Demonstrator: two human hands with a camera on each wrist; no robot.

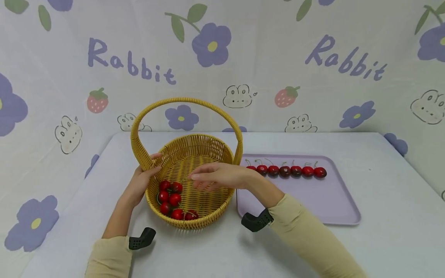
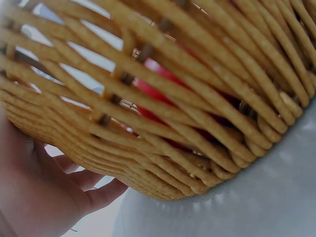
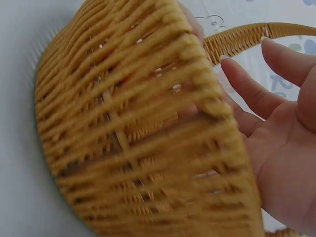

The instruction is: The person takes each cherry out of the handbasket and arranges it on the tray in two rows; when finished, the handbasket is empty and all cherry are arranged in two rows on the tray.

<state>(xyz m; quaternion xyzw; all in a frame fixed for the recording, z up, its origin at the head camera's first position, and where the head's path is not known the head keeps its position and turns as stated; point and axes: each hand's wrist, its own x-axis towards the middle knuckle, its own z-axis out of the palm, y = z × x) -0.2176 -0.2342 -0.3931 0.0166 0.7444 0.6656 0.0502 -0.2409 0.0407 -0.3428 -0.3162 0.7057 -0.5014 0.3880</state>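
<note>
A yellow woven basket (image 1: 196, 148) with a tall arched handle stands at the middle left. Several dark red cherries (image 1: 175, 199) lie in its front left part. My left hand (image 1: 137, 185) grips the basket's left rim by the foot of the handle; in the left wrist view, the fingers pass partly out of sight behind the wickerwork (image 2: 98, 143). Over the basket's right half hovers my right hand (image 1: 220, 176), palm down, with relaxed fingers and nothing held. The right wrist view has that hand (image 3: 276, 143) beyond the basket's near wall (image 3: 148, 148).
On the right lies a lilac tray (image 1: 299, 200), its left edge close by the basket. A row of several stemmed cherries (image 1: 284, 171) runs along the tray's back part. A white cloth (image 1: 382, 200) covers the table, and a patterned curtain (image 1: 264, 58) hangs behind it.
</note>
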